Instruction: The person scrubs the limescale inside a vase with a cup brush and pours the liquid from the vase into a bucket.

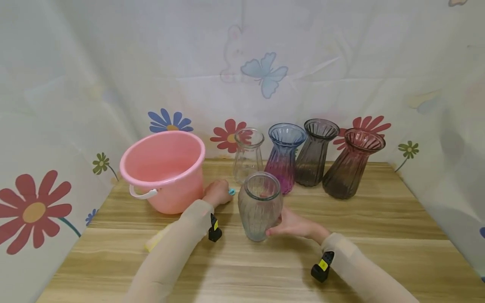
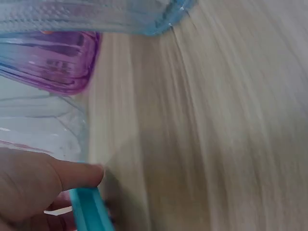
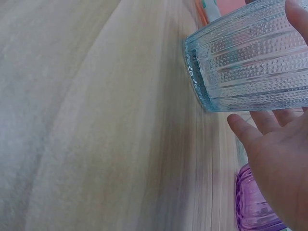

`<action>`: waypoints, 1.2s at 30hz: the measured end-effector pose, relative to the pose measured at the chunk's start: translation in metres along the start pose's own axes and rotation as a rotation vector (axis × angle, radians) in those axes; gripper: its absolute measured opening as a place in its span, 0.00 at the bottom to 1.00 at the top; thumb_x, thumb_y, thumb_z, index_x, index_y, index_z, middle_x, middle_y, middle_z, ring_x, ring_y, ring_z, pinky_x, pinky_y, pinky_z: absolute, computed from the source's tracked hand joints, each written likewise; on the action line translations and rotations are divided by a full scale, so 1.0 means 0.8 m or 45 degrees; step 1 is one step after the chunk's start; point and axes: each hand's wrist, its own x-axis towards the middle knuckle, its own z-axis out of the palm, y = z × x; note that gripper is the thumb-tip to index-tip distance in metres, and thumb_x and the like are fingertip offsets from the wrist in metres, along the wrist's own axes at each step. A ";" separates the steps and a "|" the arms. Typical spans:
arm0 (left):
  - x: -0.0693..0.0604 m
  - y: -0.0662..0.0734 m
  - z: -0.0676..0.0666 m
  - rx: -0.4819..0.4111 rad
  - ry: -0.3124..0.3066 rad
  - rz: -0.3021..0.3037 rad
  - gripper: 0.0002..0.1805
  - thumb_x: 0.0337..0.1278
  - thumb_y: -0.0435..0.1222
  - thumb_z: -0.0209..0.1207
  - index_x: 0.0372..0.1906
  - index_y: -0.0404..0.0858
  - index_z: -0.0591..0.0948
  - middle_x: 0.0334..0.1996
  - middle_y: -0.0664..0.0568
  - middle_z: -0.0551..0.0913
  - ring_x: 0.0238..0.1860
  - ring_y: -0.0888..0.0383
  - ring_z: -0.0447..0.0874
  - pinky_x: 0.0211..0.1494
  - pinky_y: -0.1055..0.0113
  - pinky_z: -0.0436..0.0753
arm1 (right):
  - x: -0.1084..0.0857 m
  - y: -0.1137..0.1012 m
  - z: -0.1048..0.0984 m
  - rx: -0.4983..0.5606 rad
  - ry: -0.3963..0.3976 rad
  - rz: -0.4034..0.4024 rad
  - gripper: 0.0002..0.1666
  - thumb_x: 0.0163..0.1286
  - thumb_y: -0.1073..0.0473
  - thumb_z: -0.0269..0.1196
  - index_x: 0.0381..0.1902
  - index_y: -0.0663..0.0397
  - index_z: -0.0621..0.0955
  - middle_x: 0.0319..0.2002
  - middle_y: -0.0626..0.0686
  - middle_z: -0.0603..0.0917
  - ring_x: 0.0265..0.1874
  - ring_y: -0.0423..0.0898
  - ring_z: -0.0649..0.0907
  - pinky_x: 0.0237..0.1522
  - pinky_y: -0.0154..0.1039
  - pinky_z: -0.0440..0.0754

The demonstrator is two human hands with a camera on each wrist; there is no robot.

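Observation:
My right hand (image 1: 293, 223) grips a clear, ribbed glass vase (image 1: 259, 210) low on its side. In the right wrist view the bluish, dotted wall of this vase (image 3: 250, 62) lies between the thumb and the fingers (image 3: 245, 130). Beside the pink bucket, my left hand (image 1: 217, 192) pinches a teal, narrow, handle-like piece (image 2: 91, 211); the rest of it is hidden. Just beyond the left hand stands a clear glass vase (image 1: 248, 162). A blue-and-purple vase (image 1: 282, 160) stands behind the gripped one.
The pink bucket (image 1: 163, 168) with a white handle (image 1: 143, 193) stands at the left. A grey vase (image 1: 316, 155) and a red-to-grey vase (image 1: 350, 168) stand at the back right. Something yellow (image 1: 159, 237) lies partly under the left forearm. A patterned sheet (image 1: 322, 92) hangs behind the wooden table (image 1: 379, 227).

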 end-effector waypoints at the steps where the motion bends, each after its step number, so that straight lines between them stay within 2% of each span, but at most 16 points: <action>1: -0.001 0.002 -0.002 -0.025 -0.004 -0.002 0.09 0.47 0.38 0.59 0.28 0.39 0.71 0.22 0.51 0.67 0.25 0.54 0.66 0.27 0.62 0.65 | 0.001 0.002 0.000 -0.004 0.000 -0.013 0.53 0.49 0.61 0.70 0.67 0.61 0.53 0.63 0.63 0.64 0.63 0.58 0.66 0.62 0.53 0.63; 3: -0.004 0.005 -0.009 -0.095 -0.026 0.003 0.12 0.50 0.37 0.57 0.39 0.36 0.71 0.23 0.49 0.72 0.25 0.53 0.69 0.27 0.63 0.67 | 0.001 0.003 0.000 0.001 0.006 -0.025 0.53 0.49 0.61 0.70 0.67 0.61 0.53 0.63 0.63 0.64 0.63 0.58 0.66 0.62 0.53 0.63; 5: -0.006 0.009 -0.016 -0.235 -0.068 0.015 0.18 0.53 0.35 0.54 0.48 0.33 0.67 0.24 0.48 0.77 0.24 0.51 0.75 0.28 0.64 0.71 | 0.001 0.004 -0.001 0.005 0.011 -0.032 0.53 0.49 0.62 0.70 0.67 0.61 0.53 0.63 0.63 0.64 0.63 0.58 0.66 0.62 0.53 0.62; 6: -0.007 0.010 -0.020 -0.305 -0.089 0.026 0.18 0.55 0.34 0.53 0.49 0.31 0.66 0.23 0.48 0.79 0.23 0.51 0.78 0.27 0.65 0.74 | 0.001 0.005 -0.001 0.006 0.014 -0.037 0.53 0.49 0.62 0.70 0.67 0.61 0.53 0.63 0.63 0.64 0.63 0.58 0.65 0.62 0.52 0.62; 8: -0.009 0.012 -0.025 -0.455 -0.136 0.039 0.13 0.56 0.32 0.52 0.45 0.30 0.68 0.20 0.48 0.81 0.20 0.53 0.81 0.27 0.66 0.78 | 0.001 0.004 -0.002 0.018 0.017 -0.036 0.53 0.49 0.63 0.70 0.67 0.61 0.52 0.64 0.63 0.63 0.63 0.58 0.65 0.62 0.52 0.60; 10: -0.010 0.014 -0.031 -0.591 -0.173 0.034 0.06 0.56 0.31 0.52 0.34 0.31 0.72 0.17 0.48 0.80 0.17 0.54 0.81 0.27 0.64 0.81 | 0.000 0.003 -0.003 0.023 0.015 -0.039 0.53 0.49 0.63 0.70 0.67 0.60 0.52 0.64 0.62 0.63 0.64 0.58 0.64 0.63 0.52 0.59; 11: -0.010 0.014 -0.033 -0.649 -0.192 0.028 0.06 0.56 0.32 0.52 0.28 0.33 0.72 0.15 0.49 0.78 0.16 0.55 0.80 0.28 0.62 0.82 | 0.000 0.003 -0.003 0.025 0.015 -0.039 0.53 0.49 0.63 0.70 0.67 0.60 0.52 0.64 0.62 0.63 0.64 0.58 0.64 0.63 0.52 0.59; 12: -0.010 0.014 -0.036 -0.692 -0.213 0.021 0.10 0.57 0.33 0.53 0.21 0.35 0.71 0.13 0.50 0.76 0.14 0.56 0.77 0.29 0.61 0.82 | 0.000 0.002 -0.003 0.026 0.015 -0.040 0.53 0.49 0.64 0.70 0.67 0.60 0.52 0.64 0.62 0.63 0.64 0.57 0.64 0.63 0.52 0.59; 14: -0.011 0.015 -0.040 -0.781 -0.257 -0.025 0.17 0.58 0.38 0.54 0.16 0.38 0.68 0.12 0.50 0.71 0.14 0.56 0.72 0.31 0.57 0.81 | 0.000 0.002 -0.002 0.025 0.018 -0.034 0.54 0.49 0.64 0.70 0.67 0.59 0.52 0.65 0.61 0.63 0.64 0.57 0.64 0.64 0.52 0.59; 17: -0.012 0.015 -0.044 -0.840 -0.310 -0.087 0.22 0.60 0.49 0.53 0.19 0.37 0.73 0.10 0.52 0.66 0.15 0.57 0.65 0.33 0.53 0.78 | 0.000 0.001 -0.001 0.022 0.028 -0.013 0.54 0.49 0.63 0.70 0.67 0.58 0.52 0.65 0.61 0.63 0.64 0.57 0.64 0.64 0.52 0.59; 21: -0.015 0.016 -0.049 -0.870 -0.341 -0.132 0.30 0.61 0.57 0.46 0.33 0.32 0.81 0.07 0.54 0.60 0.13 0.57 0.60 0.28 0.57 0.71 | 0.000 0.002 0.001 0.029 0.039 0.008 0.54 0.49 0.64 0.70 0.67 0.58 0.51 0.65 0.62 0.62 0.64 0.58 0.64 0.64 0.54 0.60; 23: -0.017 0.018 -0.053 -0.911 -0.374 -0.158 0.31 0.62 0.57 0.44 0.31 0.31 0.80 0.07 0.55 0.58 0.13 0.57 0.58 0.25 0.60 0.65 | 0.001 0.003 0.003 0.035 0.039 0.012 0.54 0.49 0.64 0.70 0.68 0.58 0.51 0.65 0.62 0.62 0.64 0.58 0.64 0.64 0.54 0.60; 26: -0.023 0.024 -0.067 -0.959 -0.390 -0.175 0.27 0.64 0.54 0.41 0.24 0.36 0.74 0.09 0.55 0.59 0.12 0.59 0.56 0.20 0.65 0.61 | 0.001 0.005 0.005 0.047 0.034 0.014 0.54 0.49 0.64 0.70 0.67 0.58 0.51 0.65 0.62 0.62 0.64 0.58 0.65 0.64 0.54 0.60; 30: -0.037 0.030 -0.096 -1.074 -0.370 -0.130 0.23 0.65 0.50 0.39 0.20 0.39 0.68 0.09 0.56 0.58 0.11 0.61 0.54 0.16 0.70 0.57 | 0.000 0.005 0.005 0.043 0.029 0.014 0.53 0.49 0.64 0.69 0.67 0.59 0.52 0.64 0.62 0.63 0.63 0.58 0.65 0.63 0.55 0.61; 36: -0.069 0.033 -0.141 -1.378 -0.330 -0.050 0.20 0.60 0.46 0.42 0.16 0.39 0.65 0.08 0.58 0.56 0.08 0.64 0.52 0.14 0.72 0.55 | -0.001 0.004 0.002 0.038 -0.004 0.040 0.50 0.50 0.62 0.69 0.66 0.62 0.55 0.62 0.64 0.66 0.62 0.58 0.67 0.62 0.53 0.63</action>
